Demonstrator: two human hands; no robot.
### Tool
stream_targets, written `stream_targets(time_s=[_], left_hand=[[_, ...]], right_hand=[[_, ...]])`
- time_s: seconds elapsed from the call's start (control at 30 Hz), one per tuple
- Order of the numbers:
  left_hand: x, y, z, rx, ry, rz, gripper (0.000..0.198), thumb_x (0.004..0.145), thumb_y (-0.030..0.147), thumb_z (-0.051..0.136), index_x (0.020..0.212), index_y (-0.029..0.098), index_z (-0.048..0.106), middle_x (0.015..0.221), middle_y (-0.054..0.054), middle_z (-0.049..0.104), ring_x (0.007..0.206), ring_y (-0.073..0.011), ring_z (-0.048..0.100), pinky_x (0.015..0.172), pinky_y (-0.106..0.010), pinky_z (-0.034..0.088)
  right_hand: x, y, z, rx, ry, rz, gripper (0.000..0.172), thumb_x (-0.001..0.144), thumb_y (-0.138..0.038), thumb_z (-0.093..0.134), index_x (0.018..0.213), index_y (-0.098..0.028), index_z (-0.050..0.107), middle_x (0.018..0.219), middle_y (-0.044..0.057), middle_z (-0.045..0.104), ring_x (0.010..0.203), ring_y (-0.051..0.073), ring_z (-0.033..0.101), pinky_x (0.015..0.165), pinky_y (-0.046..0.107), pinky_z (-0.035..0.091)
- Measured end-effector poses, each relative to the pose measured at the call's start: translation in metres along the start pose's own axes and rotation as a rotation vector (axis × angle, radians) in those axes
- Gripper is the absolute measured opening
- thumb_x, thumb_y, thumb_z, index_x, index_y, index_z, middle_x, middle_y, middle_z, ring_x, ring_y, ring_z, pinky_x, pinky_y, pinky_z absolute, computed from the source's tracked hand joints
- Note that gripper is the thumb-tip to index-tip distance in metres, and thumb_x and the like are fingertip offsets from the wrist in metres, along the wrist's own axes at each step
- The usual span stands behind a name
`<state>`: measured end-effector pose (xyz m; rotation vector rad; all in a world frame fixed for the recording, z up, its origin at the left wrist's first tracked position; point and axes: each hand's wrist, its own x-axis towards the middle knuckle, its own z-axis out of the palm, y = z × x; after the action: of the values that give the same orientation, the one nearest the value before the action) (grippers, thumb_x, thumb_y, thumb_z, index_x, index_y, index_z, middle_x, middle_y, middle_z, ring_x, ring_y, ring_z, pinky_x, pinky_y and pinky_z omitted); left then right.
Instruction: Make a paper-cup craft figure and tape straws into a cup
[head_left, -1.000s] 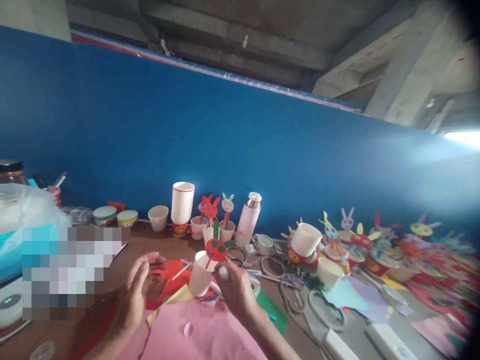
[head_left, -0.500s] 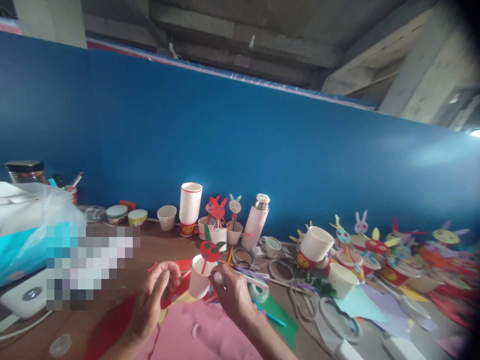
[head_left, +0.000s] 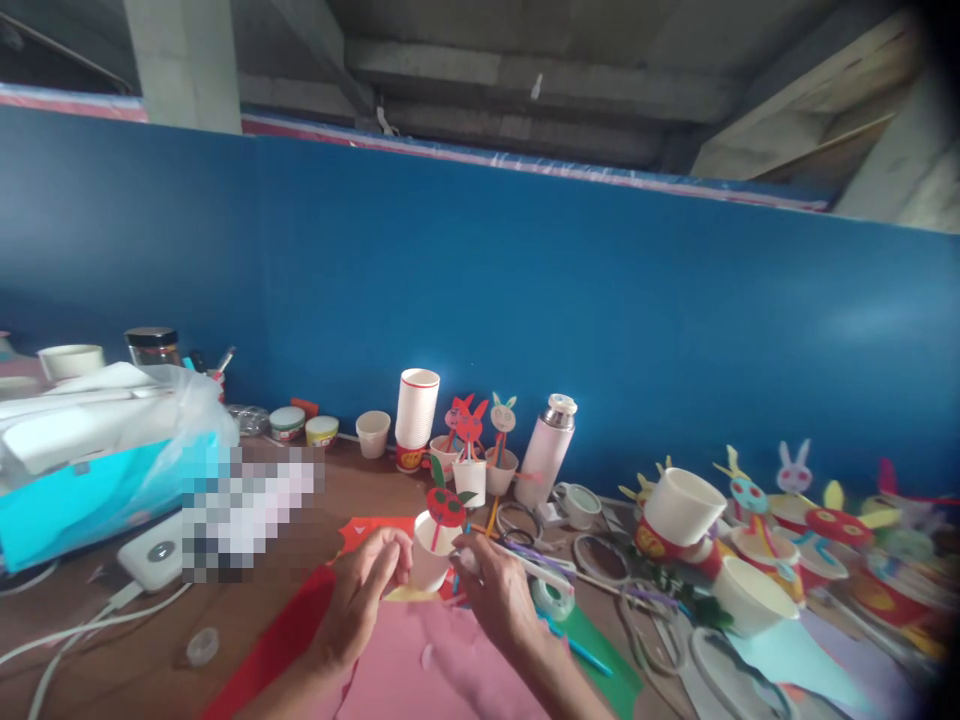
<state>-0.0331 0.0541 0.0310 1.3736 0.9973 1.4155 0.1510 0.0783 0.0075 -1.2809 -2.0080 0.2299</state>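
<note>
1. At the far left, a bright blue bag with white sheets and clear plastic on top (head_left: 105, 500) lay on the brown table (head_left: 251, 608), behind a white box-shaped device with a round button (head_left: 154, 553) and its white cable.
2. A small clear round cap (head_left: 202, 647) sat nearer the front, left of a red paper sheet (head_left: 281, 635).
3. The left hand (head_left: 364, 590) was just left of the cup, its fingers loosely bent and partly open, with nothing visible in them; whether their tips touched the cup could not be told.
4. Between the hands, behind a pink paper sheet (head_left: 442, 670), an upright white paper cup (head_left: 430, 570) carried a round red paper face with green leaf-shaped ears (head_left: 445, 507); the face leaned above the rim, and a red strip ran from it down into the mouth.
5. The right hand (head_left: 495, 590) was at the cup's right side, its fingers drawn to a narrow pinch near the rim. A whitish patch showed there, too blurred to tell whether something was held.
6. Behind this hand leaned a pale pink bottle with a silver neck (head_left: 545, 455).
7. Farther right stood paper cups with coloured rabbit-like faces, among them a light blue face with yellow ears (head_left: 748, 495).
</note>
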Motion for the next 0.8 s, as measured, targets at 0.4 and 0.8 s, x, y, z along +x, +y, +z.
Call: stream_targets(time_s=[0.4, 0.8], left_hand=[[0.002, 0.002, 0.005, 0.051, 0.053, -0.083, 0.025, 0.077, 0.045, 0.050, 0.069, 0.022, 0.056, 0.061, 0.004, 0.052, 0.058, -0.0153, 0.051, 0.054, -0.024, 0.043], [-0.001, -0.005, 0.001, 0.140, -0.105, -0.079, 0.023, 0.078, 0.043, 0.050, 0.074, 0.022, 0.058, 0.058, 0.004, 0.051, 0.058, -0.0140, 0.049, 0.056, -0.023, 0.042]], right_hand=[[-0.003, 0.000, -0.002, -0.036, 0.039, -0.021, 0.022, 0.080, -0.016, 0.053, 0.100, -0.020, 0.060, 0.082, 0.003, 0.068, 0.074, 0.018, 0.064, 0.066, 0.026, 0.047], [-0.018, -0.033, -0.029, -0.026, -0.055, -0.038, 0.018, 0.085, -0.026, 0.048, 0.101, -0.024, 0.055, 0.077, 0.000, 0.067, 0.065, 0.016, 0.063, 0.059, 0.023, 0.043]])
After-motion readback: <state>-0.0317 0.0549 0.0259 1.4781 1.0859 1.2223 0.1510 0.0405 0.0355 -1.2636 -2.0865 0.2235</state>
